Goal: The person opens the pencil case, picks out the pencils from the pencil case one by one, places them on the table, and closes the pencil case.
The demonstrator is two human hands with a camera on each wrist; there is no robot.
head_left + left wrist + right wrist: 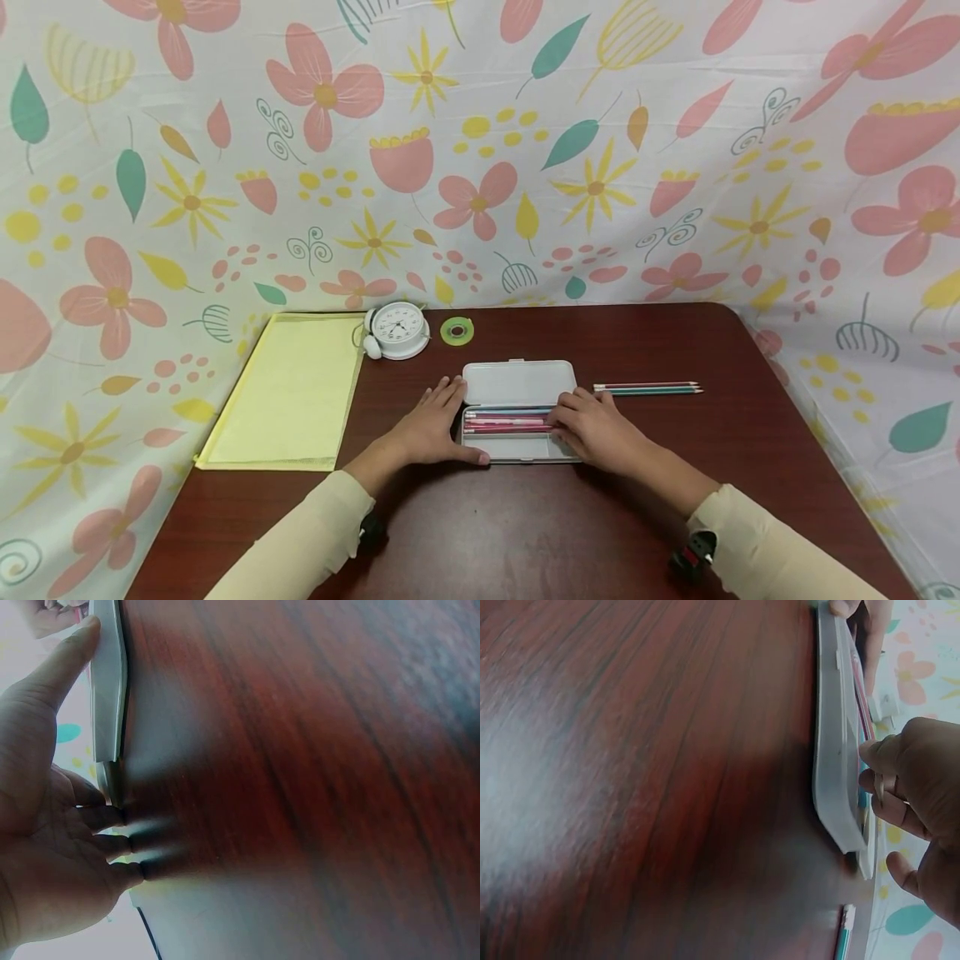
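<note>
A white pencil case [519, 383] lies on the table with its lid laid back. Inside it several pink, red and blue pencils [502, 422] lie side by side. My left hand [431, 425] rests at the case's left side; its fingers are straight, and its thumb [71, 656] touches the front wall. Over the case's right part, my right hand [600, 427] reaches in. Its curled fingertips [870, 752] pinch at the pencils' right ends, which they partly cover. Two or so more pencils [648, 389], pink and green, lie on the table right of the case.
A white alarm clock [397, 325] and a green tape roll [457, 331] are behind the case. At the left lies a yellow zip folder [285, 392]. A flowered cloth [480, 167] hangs behind the brown table [480, 533].
</note>
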